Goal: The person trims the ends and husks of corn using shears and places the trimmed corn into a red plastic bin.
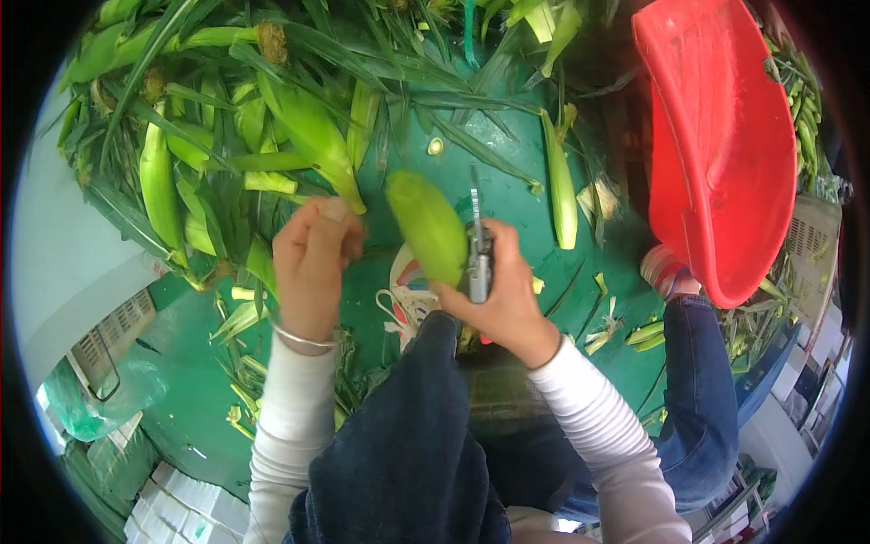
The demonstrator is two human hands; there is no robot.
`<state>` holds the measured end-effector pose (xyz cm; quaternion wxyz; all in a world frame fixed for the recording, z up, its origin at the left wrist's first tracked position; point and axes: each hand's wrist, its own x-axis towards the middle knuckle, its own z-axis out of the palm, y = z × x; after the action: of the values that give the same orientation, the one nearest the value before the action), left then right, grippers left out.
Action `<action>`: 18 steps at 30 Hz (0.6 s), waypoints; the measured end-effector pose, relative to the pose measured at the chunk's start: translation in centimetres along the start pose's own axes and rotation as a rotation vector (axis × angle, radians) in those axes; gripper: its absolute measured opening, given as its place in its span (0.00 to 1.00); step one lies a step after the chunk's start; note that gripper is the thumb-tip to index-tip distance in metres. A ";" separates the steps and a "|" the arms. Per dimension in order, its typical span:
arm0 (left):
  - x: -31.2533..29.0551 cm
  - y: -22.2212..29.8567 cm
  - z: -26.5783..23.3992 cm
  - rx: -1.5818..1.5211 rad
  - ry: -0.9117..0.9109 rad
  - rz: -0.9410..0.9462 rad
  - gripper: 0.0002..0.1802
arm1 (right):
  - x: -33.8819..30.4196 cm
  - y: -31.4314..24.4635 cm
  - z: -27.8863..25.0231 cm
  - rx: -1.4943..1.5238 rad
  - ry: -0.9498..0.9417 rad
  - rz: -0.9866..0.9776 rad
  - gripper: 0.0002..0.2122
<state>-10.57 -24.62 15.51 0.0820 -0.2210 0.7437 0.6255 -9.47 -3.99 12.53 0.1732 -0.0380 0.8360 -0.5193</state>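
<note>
My right hand (507,295) is wrapped around a grey-bodied knife (479,272) with a thin, notched-looking blade pointing away from me. Against the knife, by the thumb of the same hand, stands a green ear of corn in its husk (424,222), slightly blurred. My left hand (317,249) is to the left of this ear, its fingers curled together. Whatever they may pinch is hidden. Just beyond those fingertips, the narrow end of another husked ear (313,131) comes down from the heap.
A heap of corn ears and long leaves (199,136) fills the far left. At the right, a red plastic scoop-shaped container (725,154) stands tilted near a person's foot. Husk scraps (245,317) and a loose husk piece (560,190) lie on the green floor (507,145).
</note>
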 end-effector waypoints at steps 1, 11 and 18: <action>-0.4 0.9 0.0 -0.002 0.001 -0.010 0.24 | -0.3 0.4 -0.1 -0.017 0.031 0.012 0.31; -2.9 3.7 5.6 -0.284 -0.226 -0.056 0.16 | -0.7 1.3 -1.5 0.224 -0.010 -0.043 0.30; -2.7 4.0 4.9 0.372 -0.287 0.928 0.09 | -0.5 -1.2 -2.1 0.781 -0.233 0.205 0.30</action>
<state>-10.67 -18.80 19.20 -0.0651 0.2383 0.8432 0.4775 -9.87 -2.57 14.54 0.3187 0.0553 0.5504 -0.7697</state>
